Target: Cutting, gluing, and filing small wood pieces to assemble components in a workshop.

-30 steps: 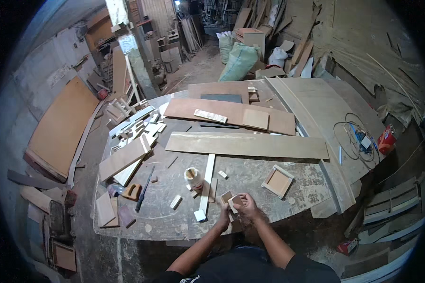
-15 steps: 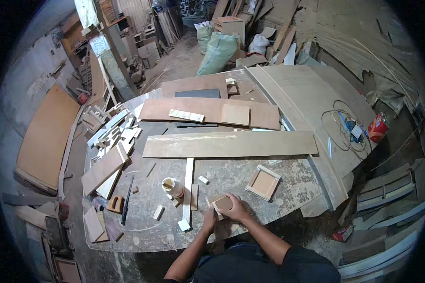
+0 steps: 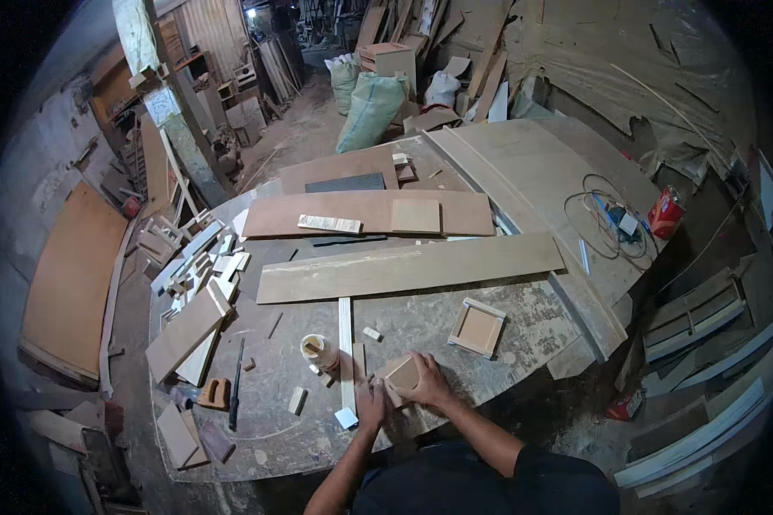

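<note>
My right hand (image 3: pixel 426 384) is closed on a small square wooden block (image 3: pixel 401 372), held low over the worktable. My left hand (image 3: pixel 369 399) is beside its left edge with fingers bent; whatever is in them is hidden. Just left are a long pale strip (image 3: pixel 346 343) and an open white container (image 3: pixel 313 348) with something wooden standing in it, among small wood offcuts. A small square framed tray (image 3: pixel 477 326) lies to the right of my hands.
The worktable (image 3: pixel 524 360) holds long boards (image 3: pixel 404 266), a pile of offcuts (image 3: pixel 197 266), a handsaw (image 3: pixel 215 393), coiled cable (image 3: pixel 593 210) and a red can (image 3: pixel 666 213). Behind stand a post (image 3: pixel 167 120) and sacks (image 3: pixel 369 112); leaning panels (image 3: pixel 73 283) line the left.
The small wooden pieces in my hands have come down lower and turned. My left hand has shifted leftward along their edge. The view has also shifted, moving the scene leftward in the picture.
</note>
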A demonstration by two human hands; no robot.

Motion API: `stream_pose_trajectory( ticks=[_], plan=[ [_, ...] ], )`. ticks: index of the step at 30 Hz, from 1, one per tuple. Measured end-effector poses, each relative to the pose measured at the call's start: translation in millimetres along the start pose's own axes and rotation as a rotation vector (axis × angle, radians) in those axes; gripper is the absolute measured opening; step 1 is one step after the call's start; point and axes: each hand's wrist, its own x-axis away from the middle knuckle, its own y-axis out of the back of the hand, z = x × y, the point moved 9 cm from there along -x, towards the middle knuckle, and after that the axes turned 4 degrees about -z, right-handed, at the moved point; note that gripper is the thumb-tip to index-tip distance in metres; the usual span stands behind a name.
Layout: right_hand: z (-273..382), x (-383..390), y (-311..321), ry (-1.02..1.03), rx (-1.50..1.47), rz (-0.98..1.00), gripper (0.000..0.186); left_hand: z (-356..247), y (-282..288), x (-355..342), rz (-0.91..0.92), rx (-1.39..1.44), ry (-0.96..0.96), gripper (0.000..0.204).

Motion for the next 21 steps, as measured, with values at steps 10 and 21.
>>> stream_pose_trajectory(
  ticks=[10,21],
  plan=[
    [82,33,-21,0.176,-0.044,0.029,0.097,16,32,37,0.325,0.526,0.348,0.026],
    [99,89,-152,-0.17,-0.321,0.451,0.041,122,161,89,0.264,0.434,0.498,0.037]
  ],
)
